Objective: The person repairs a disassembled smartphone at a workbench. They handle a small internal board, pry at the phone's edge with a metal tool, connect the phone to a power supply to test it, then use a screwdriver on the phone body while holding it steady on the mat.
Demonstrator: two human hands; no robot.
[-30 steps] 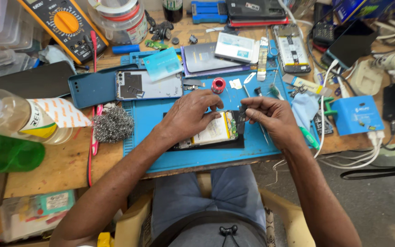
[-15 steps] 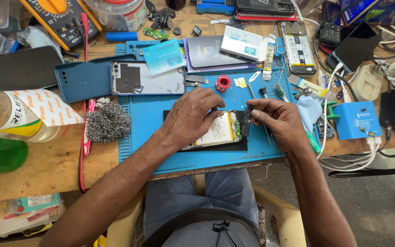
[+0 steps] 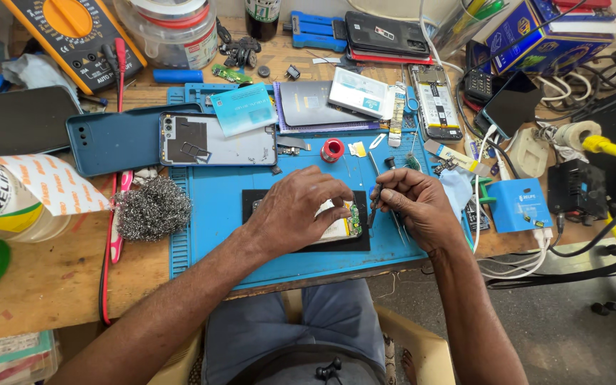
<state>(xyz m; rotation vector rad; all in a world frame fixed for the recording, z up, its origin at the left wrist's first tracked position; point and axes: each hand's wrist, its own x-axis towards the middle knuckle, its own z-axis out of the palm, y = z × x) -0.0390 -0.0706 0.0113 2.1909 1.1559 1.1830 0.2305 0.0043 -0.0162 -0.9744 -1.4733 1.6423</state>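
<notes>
- We see from above a cluttered wooden desk [image 3: 51, 285] with a blue work mat [image 3: 215, 214] in the middle of the frame.
- The left hand [image 3: 301, 207] lies over an opened phone [image 3: 340, 227] at the centre of the mat, its fingers [image 3: 336, 191] curled down on the phone and pressing it flat.
- The right hand [image 3: 415, 203], just right of the phone, has its fingers pinched shut around a thin dark tool [image 3: 375, 203] whose tip points down at the phone's small green circuit board [image 3: 354, 219].
- Left of the hands sits a ball of steel wool [image 3: 152, 208].
- Above them lie a phone back cover [image 3: 219, 139] and a small red spool [image 3: 332, 150].
- An orange multimeter [image 3: 73, 32] fills the upper left.
</notes>
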